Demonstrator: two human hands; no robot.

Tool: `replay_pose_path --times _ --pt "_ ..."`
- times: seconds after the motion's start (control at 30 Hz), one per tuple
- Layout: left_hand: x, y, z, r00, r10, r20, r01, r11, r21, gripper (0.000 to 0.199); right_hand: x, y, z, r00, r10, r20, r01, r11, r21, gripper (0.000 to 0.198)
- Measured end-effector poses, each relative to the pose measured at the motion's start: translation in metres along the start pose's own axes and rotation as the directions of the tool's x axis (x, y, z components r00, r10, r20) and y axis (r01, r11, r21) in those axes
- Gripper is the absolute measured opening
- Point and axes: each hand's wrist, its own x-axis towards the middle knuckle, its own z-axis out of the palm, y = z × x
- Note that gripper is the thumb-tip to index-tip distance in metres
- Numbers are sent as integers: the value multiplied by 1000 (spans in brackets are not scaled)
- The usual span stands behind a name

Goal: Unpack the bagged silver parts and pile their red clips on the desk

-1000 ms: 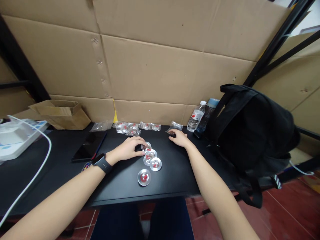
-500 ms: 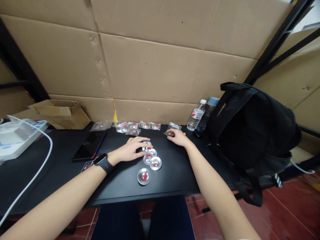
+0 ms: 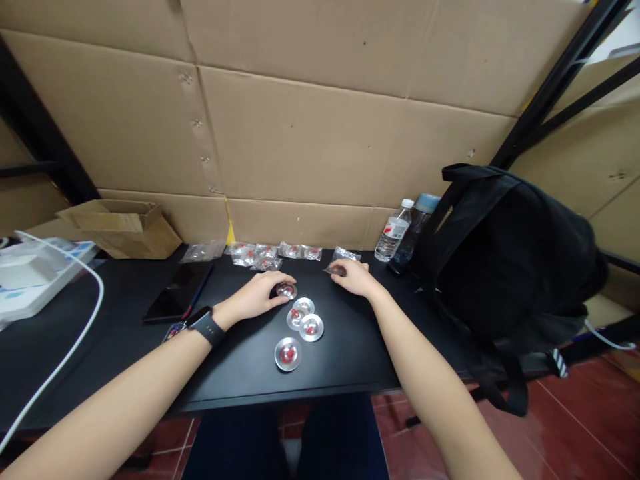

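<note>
My left hand, with a watch on its wrist, grips a shallow round clear disc with a red centre between thumb and fingers. To its lower right, a similar round disc is partly overlapped by another disc. A further disc lies by itself closer to the table's front edge. My right hand pinches the near edge of a small clear plastic bag; its fingertips are partly hidden.
Several bagged discs lie along the cardboard wall, with clear bags to their left. A phone and paper bag stand left; a water bottle, darker bottle and black backpack stand right.
My left hand has closed on the uppermost disc and drawn it left, away from the overlapping pair. My right hand and the bag have shifted slightly.
</note>
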Motion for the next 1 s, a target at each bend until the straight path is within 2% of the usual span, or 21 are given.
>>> replay_pose_path --times 0.1,0.2,0.37,0.43,0.6,0.7,0.83,0.93,1.0 --pt "0 -1 1 999 -29 -22 29 1000 2 42 -3 -13 -1 984 -164 -64 169 982 84 21" --pt "1 -1 4 998 -69 -10 68 997 -45 51 -7 -34 5 939 -335 -84 345 909 233 20" --pt "4 3 8 992 -113 -50 105 984 -145 67 -13 -64 29 860 -509 -19 487 811 323 22" --pt "5 5 9 989 -122 -88 108 982 -152 69 -13 -67 37 853 -522 2 495 809 318 21" --pt "6 7 11 987 -121 -104 101 978 -184 64 -9 -61 51 907 -417 -54 412 853 321 21" --pt "7 4 12 989 -113 -96 92 975 -203 63 -7 -58 54 923 -383 -46 375 861 344 23" --pt "5 3 9 995 -101 -17 95 973 -212 53 -9 -59 48 906 -422 -1 399 854 334 13" --pt "3 6 4 997 -57 58 65 989 -135 35 -11 -59 40 887 -459 50 415 841 348 13" --pt "2 8 2 997 -36 65 42 996 -82 32 -12 -58 37 879 -469 81 413 836 360 15"
